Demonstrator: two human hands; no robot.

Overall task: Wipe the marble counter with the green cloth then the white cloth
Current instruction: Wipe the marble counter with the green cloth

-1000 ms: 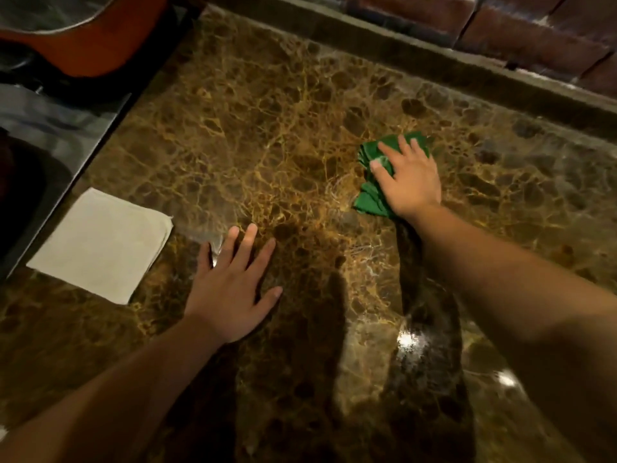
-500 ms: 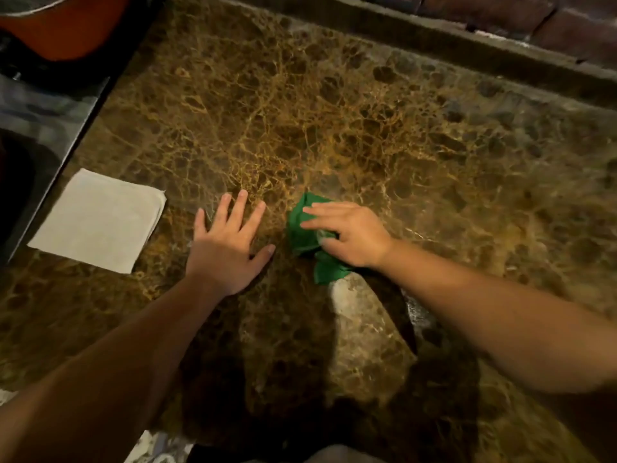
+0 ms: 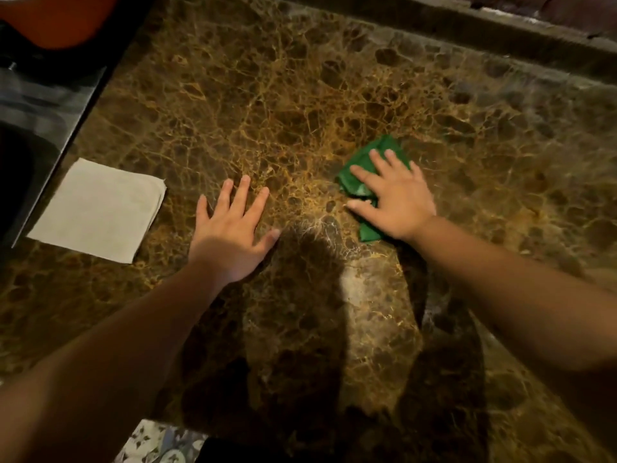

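Right hand lay spread flat, pressing the crumpled green cloth; left hand was splayed, empty, beside it on the marble counter. The cloth, apparently bunched, risked missed streaks.

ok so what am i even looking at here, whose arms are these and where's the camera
There is no machine here. A person wears a camera on the head, looking down at their own two bare arms. The surface is a brown marble counter. The right hand presses flat on a crumpled green cloth, wiping with it. The left hand lies flat on the bare stone, holding nothing. Left of it lies a folded white cloth, untouched, near a steel sink edge.
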